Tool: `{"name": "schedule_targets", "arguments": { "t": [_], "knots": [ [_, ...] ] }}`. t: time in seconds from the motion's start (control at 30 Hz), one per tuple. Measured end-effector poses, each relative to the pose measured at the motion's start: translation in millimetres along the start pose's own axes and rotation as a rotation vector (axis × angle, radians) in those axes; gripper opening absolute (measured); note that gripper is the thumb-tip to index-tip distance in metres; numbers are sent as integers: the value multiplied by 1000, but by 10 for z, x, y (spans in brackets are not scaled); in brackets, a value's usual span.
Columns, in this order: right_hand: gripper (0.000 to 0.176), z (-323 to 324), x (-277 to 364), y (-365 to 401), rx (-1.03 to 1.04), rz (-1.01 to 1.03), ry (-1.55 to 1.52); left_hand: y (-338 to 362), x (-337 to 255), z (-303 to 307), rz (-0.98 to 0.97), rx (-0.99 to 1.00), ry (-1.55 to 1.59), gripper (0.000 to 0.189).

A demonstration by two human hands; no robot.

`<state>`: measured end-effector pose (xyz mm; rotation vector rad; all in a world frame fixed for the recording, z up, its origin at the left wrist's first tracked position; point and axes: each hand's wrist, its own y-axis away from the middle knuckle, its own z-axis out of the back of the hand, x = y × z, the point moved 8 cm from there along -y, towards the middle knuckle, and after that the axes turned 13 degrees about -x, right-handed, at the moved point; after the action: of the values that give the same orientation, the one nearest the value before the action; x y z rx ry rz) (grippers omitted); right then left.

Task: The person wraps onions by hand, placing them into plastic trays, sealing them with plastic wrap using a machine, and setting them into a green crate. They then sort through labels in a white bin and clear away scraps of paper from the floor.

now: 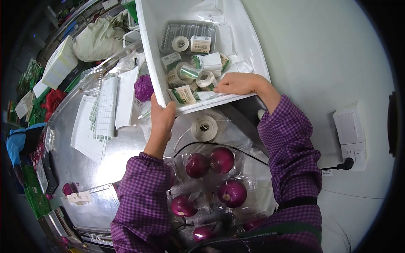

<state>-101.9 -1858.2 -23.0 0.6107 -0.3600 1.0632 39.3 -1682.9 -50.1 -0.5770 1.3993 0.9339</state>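
Evidently, the hands did separate jobs at the white foam box (152, 55). The left hand (161, 120) had its grip closed on the near left corner, with the thumb at the rim. The right hand (240, 83) reached over the near wall, its fingers bent and bunched beside a label roll (207, 82) inside the box. Its grip looked narrow rather than spread, but whether the fingertips pinched the roll or only touched it, I could not tell.

The roll sat close to the near wall, among other rolls and loose labels, with a clear tray (185, 28) farther back. Below the near wall lay a larger white roll (204, 135), with a black cable (249, 154) and packed red onions (232, 194) nearer the body. The metal counter (63, 143) stretched away on the left.

Done well, the work called for a firm but gentle left hold, since foam could dent or tip, and for the right fingers to close round the roll's sides without creasing its labels or dragging neighbouring strips.
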Motion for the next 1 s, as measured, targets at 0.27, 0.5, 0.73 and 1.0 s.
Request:
{"name": "schedule_targets", "arguments": {
  "t": [0.27,0.5,0.73,1.0],
  "knots": [
    [29,74,141,-363,-298,148,142,-21,23,-6,-7,10,31,54],
    [40,-78,69,-464,-82,40,525,-1,29,11,-38,-3,7,54],
    [36,94,-161,-376,-64,-79,-221,50,-21,-5,3,-25,89,57],
    [34,29,-231,-440,-28,-53,-363,-21,79,-4,-82,-5,-2,55]
  ]
}}
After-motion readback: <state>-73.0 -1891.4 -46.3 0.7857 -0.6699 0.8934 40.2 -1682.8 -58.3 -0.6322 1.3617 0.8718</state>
